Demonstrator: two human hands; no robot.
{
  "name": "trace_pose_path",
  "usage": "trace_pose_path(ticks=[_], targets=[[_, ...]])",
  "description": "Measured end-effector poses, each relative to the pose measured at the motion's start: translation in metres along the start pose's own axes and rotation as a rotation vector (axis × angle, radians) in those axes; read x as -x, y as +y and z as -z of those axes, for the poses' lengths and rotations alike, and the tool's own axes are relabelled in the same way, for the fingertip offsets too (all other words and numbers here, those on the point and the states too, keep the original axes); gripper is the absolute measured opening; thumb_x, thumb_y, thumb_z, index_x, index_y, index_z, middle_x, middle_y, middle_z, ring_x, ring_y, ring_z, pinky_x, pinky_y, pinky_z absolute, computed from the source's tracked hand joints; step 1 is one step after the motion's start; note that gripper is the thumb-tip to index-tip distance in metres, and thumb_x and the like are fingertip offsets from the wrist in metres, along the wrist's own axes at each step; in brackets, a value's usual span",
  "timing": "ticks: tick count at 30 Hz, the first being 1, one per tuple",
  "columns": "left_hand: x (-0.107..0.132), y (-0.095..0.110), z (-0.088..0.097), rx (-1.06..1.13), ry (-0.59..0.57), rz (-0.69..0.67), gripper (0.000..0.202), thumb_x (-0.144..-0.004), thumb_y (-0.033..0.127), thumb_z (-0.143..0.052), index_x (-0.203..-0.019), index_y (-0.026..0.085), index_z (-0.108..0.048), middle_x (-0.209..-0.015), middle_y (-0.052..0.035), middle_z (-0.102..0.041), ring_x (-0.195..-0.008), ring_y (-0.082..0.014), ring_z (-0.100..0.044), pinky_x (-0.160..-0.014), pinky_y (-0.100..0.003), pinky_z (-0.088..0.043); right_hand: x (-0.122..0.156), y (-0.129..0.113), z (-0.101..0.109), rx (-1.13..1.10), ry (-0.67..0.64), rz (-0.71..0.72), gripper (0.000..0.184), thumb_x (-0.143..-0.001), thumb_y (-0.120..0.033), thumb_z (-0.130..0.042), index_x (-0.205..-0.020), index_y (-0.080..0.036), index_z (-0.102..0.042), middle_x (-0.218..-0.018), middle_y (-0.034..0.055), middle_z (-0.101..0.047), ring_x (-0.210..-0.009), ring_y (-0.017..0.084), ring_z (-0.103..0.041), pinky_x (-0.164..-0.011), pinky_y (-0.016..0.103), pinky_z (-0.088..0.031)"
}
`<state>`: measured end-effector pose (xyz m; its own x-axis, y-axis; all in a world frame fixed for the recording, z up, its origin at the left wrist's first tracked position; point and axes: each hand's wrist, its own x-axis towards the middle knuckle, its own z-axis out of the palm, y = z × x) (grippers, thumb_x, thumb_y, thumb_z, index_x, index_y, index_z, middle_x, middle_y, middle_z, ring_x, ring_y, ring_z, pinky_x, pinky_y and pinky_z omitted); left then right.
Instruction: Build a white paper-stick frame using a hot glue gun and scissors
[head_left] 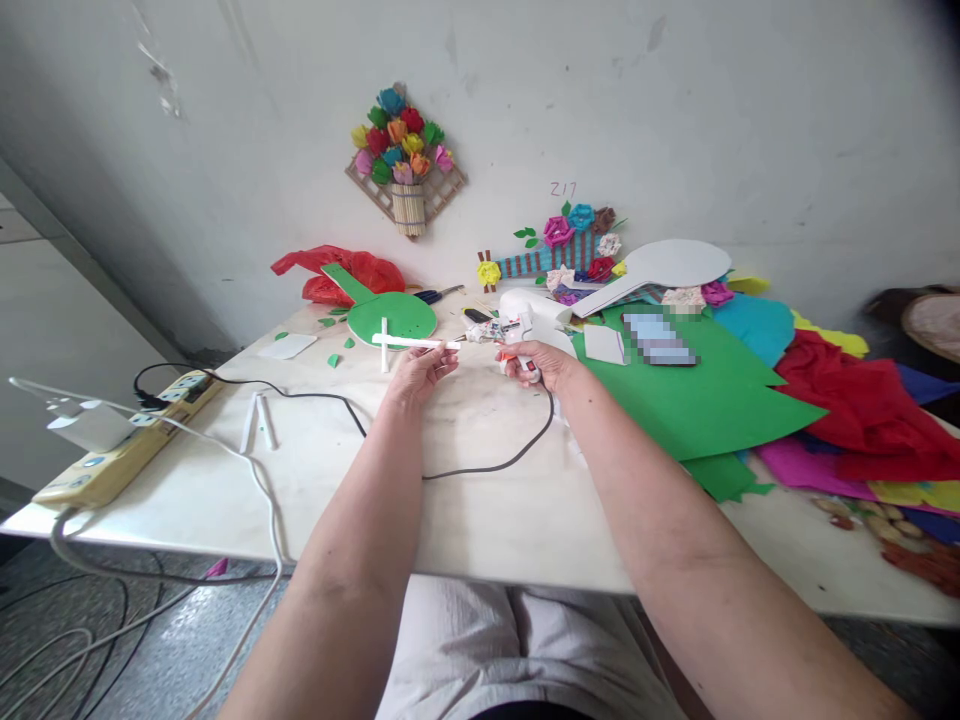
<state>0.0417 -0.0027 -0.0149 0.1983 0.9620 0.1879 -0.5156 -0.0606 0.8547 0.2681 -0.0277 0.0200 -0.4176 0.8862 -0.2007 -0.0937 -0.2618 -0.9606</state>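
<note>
My left hand (424,372) pinches a white strip (412,342) near its right end. A second white strip (385,355) stands crosswise behind its left part; whether the two are joined I cannot tell. My right hand (537,364) is wrapped round a white glue gun (527,338) with an orange trigger and a black cord. The gun's nozzle points left, toward the held strip, partly hidden by whitish stuff around it. Beyond the left hand lies a green paddle-shaped cutout (394,312). Two more white strips (260,420) lie to the left on the table.
A yellow power strip (124,445) with plugs and cables lies along the left edge. The glue gun's cord (487,468) loops across the tabletop. At right are green sheets (705,395), a phone (660,339), a white paddle-shaped cutout (679,265) and red crepe paper (862,400). Scissors (439,294) lie at the back.
</note>
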Motion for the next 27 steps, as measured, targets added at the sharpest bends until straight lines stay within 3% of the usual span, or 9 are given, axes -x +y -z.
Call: trace_pose_path(ticks=[27], targets=[[0.0022, 0.0031, -0.0052, 0.020, 0.029, 0.019, 0.010, -0.069, 0.015, -0.068, -0.075, 0.009, -0.062, -0.073, -0.0070, -0.068, -0.061, -0.0115, -0.063, -0.066, -0.026, -0.053, 0.0022, -0.0004, -0.0025, -0.016, -0.015, 0.012, 0.016, -0.074, -0.026, -0.060, -0.076, -0.009, -0.059, -0.050, 0.0013, -0.058, -0.029, 0.002, -0.029, -0.030, 0.017, -0.026]])
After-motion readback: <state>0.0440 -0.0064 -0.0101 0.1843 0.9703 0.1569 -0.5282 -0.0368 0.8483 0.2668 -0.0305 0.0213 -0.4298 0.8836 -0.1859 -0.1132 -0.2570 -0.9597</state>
